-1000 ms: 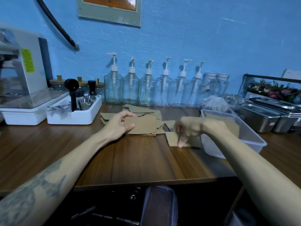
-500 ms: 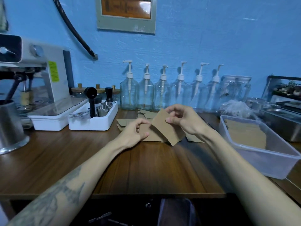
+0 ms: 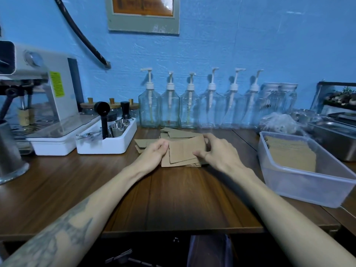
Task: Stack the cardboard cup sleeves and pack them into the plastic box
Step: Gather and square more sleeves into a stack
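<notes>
A small stack of flat brown cardboard cup sleeves (image 3: 183, 154) lies on the wooden counter between my hands. My left hand (image 3: 154, 152) grips the stack's left edge, fingers curled. On the right edge, my right hand (image 3: 217, 151) holds the stack, thumb on top and fingers at the far corner. More loose sleeves (image 3: 178, 133) lie scattered behind the stack. The clear plastic box (image 3: 308, 185) stands at the right and holds a layer of sleeves (image 3: 290, 155).
A white tray of metal cups and tools (image 3: 107, 139) and an espresso machine (image 3: 38, 99) stand at the left. Several glass pump bottles (image 3: 190, 110) line the blue wall. Steel pans (image 3: 335, 135) sit behind the box. A metal jug (image 3: 7, 155) is at far left.
My right hand brought the sleeve it had lifted down onto the stack held by my left hand. Both hands now hold the stack's sides. The camera view shifted left and up.
</notes>
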